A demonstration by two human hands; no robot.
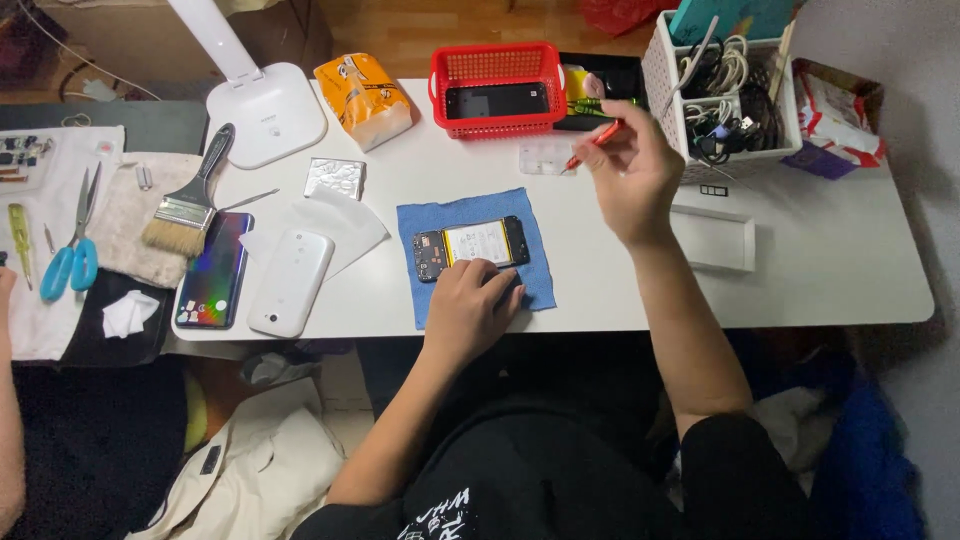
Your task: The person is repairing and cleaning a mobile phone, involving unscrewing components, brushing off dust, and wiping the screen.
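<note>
An opened phone (470, 245) with its back removed and battery showing lies on a blue cloth (472, 255) on the white table (600, 290). My left hand (470, 305) rests on the cloth, fingers pressing the phone's near edge. Raised above the table to the right of the cloth, my right hand (630, 170) pinches a thin red tool (592, 143), its tip over a small clear plastic box (545, 155).
A red basket (497, 90) holding a dark phone stands behind the cloth. A white organiser (715, 95) full of cables is at the right. At the left lie a white phone back (290, 282), a shiny dark phone (213, 270), a paintbrush (190, 200), blue scissors (72, 250) and a lamp base (265, 115).
</note>
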